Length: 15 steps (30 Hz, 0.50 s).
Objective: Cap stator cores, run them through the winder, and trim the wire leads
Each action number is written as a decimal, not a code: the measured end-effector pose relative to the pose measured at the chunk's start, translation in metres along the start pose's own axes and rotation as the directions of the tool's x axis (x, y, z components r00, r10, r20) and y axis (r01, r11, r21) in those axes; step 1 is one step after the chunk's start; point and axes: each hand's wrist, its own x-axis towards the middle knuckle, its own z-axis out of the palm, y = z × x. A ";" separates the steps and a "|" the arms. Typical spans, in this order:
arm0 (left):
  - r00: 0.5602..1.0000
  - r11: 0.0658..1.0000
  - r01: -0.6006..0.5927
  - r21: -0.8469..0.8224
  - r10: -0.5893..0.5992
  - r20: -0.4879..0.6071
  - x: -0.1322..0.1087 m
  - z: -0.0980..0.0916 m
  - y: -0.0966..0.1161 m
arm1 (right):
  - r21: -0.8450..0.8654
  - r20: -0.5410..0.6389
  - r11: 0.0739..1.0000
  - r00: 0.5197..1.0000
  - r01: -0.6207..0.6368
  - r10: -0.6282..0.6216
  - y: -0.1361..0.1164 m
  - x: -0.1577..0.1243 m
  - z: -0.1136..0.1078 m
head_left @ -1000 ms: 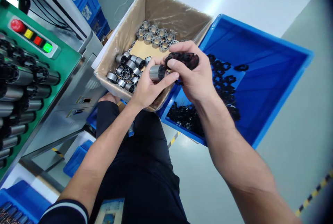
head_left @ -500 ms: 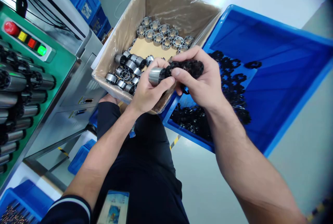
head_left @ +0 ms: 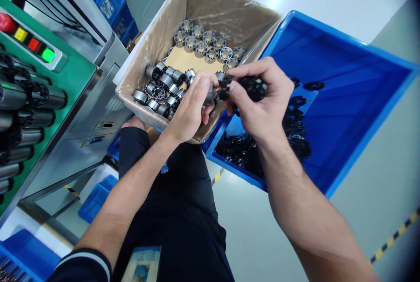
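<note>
Hands meet over the near corner of the cardboard box [head_left: 226, 8]. Your left hand [head_left: 188, 109] is curled around a small metal cylinder [head_left: 210, 95], which is mostly hidden by your fingers, with only a grey strip showing. Your right hand [head_left: 264, 102] clasps a stack of black rings [head_left: 254, 87] in its palm. Its thumb and forefinger press one black ring [head_left: 224, 95] up against the end of the cylinder; how far it sits on cannot be told. The box has a plastic liner and holds more metal cylinders [head_left: 160, 87], some upright in a row at the back and some lying loose at the front. Just beside it, under your right wrist, the blue bin [head_left: 354, 76] holds a heap of loose black rings [head_left: 244, 151]. Off to your left is a green control panel [head_left: 70, 78] with coloured buttons [head_left: 28, 41].
</note>
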 end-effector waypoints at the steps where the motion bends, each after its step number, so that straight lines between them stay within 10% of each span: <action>1: 1.000 1.000 0.015 -0.012 -0.015 -0.025 0.000 0.000 0.000 | 0.023 0.025 0.999 0.999 -0.037 0.037 -0.001 -0.001 0.002; 15: 0.999 0.999 0.037 -0.006 -0.037 -0.009 0.004 -0.001 -0.002 | 0.166 0.099 0.983 0.993 -0.083 0.068 0.011 0.001 0.006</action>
